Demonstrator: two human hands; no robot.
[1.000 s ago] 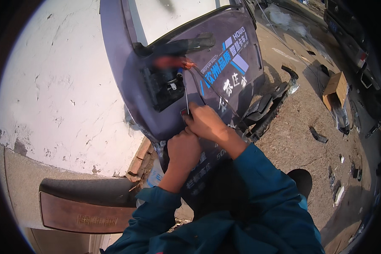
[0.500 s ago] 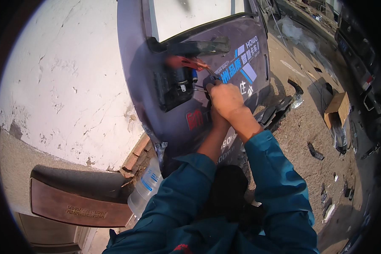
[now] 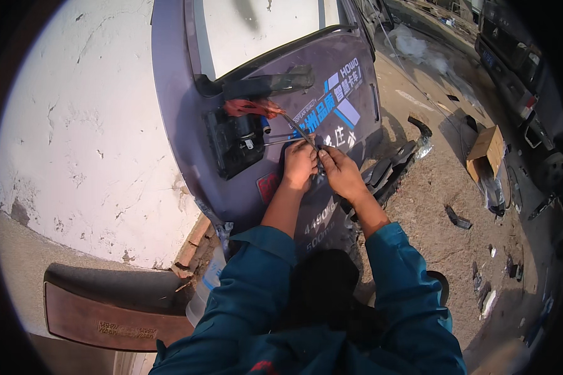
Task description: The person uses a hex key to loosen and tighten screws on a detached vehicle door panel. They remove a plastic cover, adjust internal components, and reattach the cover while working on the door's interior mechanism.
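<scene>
A purple-grey vehicle door with printed lettering leans in front of me. On its left part sits a black housing with a dark handle bar above. From a crumpled red wrap beside it, a thin dark cable slants down to my hands. My right hand pinches this cable between thumb and fingers. Close beside it, my left hand is closed, its grip partly hidden. A thin straight rod runs from the housing toward the left fingers; whether they hold it is unclear.
A white wall rises on the left, with a brown panel and a clear plastic container below. On the right lie black trim pieces, an open cardboard box and scattered scraps. Another dark vehicle part stands at far right.
My right hand has come off the front of the left one, so both now show side by side. More of the cable is visible, and the door has shifted left in the view.
</scene>
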